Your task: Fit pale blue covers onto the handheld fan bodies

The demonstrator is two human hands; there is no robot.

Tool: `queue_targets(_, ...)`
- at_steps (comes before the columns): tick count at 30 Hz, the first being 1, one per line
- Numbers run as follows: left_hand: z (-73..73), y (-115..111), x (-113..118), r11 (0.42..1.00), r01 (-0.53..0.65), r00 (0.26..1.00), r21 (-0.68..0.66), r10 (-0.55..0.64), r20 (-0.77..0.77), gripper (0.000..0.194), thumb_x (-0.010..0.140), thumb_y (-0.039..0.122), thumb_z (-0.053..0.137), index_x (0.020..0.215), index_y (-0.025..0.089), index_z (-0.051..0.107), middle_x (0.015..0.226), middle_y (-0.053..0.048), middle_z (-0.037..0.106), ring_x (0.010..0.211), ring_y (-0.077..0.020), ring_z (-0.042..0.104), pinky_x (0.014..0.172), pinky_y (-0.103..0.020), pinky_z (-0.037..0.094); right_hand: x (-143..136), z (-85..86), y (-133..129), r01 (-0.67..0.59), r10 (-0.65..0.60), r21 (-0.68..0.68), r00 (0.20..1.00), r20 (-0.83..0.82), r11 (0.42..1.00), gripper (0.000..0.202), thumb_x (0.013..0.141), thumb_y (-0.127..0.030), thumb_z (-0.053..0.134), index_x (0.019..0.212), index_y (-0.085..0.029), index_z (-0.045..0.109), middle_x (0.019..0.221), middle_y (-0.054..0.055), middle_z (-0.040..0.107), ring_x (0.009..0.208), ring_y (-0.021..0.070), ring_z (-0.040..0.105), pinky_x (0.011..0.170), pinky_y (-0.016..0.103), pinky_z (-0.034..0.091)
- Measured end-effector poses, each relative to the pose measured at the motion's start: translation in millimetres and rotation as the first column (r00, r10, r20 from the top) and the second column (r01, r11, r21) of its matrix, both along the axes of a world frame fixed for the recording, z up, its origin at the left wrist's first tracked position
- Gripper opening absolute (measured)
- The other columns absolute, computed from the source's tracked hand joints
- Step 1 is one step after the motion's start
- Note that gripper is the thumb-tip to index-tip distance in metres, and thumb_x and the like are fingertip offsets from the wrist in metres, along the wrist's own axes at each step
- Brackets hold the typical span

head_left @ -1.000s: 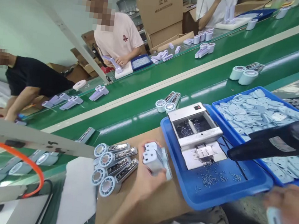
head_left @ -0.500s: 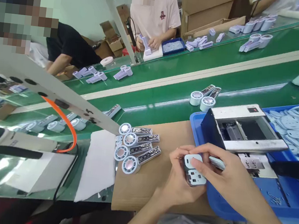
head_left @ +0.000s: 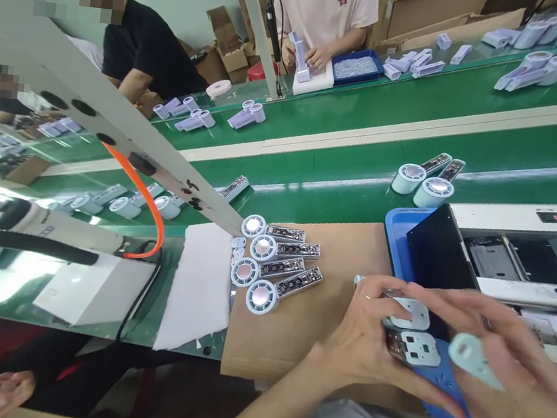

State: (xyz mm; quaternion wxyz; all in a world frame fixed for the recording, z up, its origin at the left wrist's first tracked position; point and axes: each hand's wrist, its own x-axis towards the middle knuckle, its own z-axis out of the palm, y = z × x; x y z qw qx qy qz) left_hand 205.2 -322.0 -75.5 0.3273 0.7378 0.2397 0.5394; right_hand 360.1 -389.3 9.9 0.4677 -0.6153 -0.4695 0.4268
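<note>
At the left edge of your cardboard [head_left: 303, 346], beside the white sheet [head_left: 199, 287], four fan bodies [head_left: 282, 267] lie with their handles pointing right. Near the cardboard's right edge, your left hand [head_left: 371, 320] has its fingers wrapped around a held pair [head_left: 421, 349] of similar bodies. The upper end bears a smooth cover [head_left: 416, 314] under a left finger; the lower end shows a face with several holes. Next, your right hand [head_left: 523, 361], blurred, pinches a loose cover [head_left: 470, 355] between its fingers; whether other right fingertips touch the pair, you cannot tell. Half a second ago your right thumb pressed the smooth cover; now it is off, which suggests that cover is seated and the lower end remains bare. Farthest right, the blue tray [head_left: 397, 226] carries a metal box [head_left: 508, 220].
</note>
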Motion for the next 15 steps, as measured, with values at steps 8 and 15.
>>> queue_targets(8,-18.4,-4.3,0.7,0.997,0.019,0.992,-0.071,-0.027,-0.12,0.101,0.046,0.084,0.099,0.116,0.029,0.05,0.133,-0.008,0.058,0.118,-0.0287,0.069,0.1,-0.052,0.062,3.9,-7.8,23.2,-0.118,0.107,0.114,0.989,0.103,0.986,0.054,0.103,-0.065,0.083,0.128,-0.019,0.072,0.131,0.015,0.06,0.125,0.0333,0.064,0.093,0.027,0.068)
queue_targets(15,-17.6,-1.5,1.1,1.0,0.001,0.998,0.023,0.001,-0.064,0.097,0.065,0.076,0.097,0.131,0.034,0.04,0.134,-0.009,0.059,0.114,-0.0257,0.071,0.096,-0.047,0.063,-28.3,-12.6,14.2,-0.1,0.086,0.368,0.995,0.056,0.924,0.017,0.114,-0.036,0.072,0.114,-0.02,0.066,0.138,0.007,0.059,0.121,0.0187,0.067,0.088,0.014,0.063)
